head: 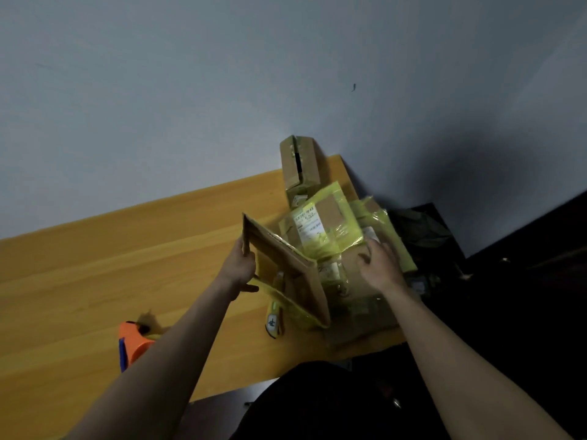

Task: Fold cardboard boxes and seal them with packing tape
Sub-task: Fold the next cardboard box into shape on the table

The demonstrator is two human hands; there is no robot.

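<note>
Hands: left hand (pixel 239 265) grips raised flap (pixel 279 249) of open cardboard box (pixel 305 290) at desk (pixel 127 249) right end; right hand (pixel 379 265), spread, presses taped pile (pixel 330 223) just beyond.

A wooden table (pixel 95 281) is running diagonally across the lower left of the frame, its yellow-orange grain lying in long bands and its far edge meeting the wall. The grey-blue wall (pixel 222 90) is filling the whole upper half of the frame; 1 small dark mark (pixel 353 87) is showing on it, right of centre. A shadow is darkening the wall toward the right edge. At the right and lower right, a dark area (pixel 524 296) is lying beyond the table corner; its contents are too dim to identify.
</note>
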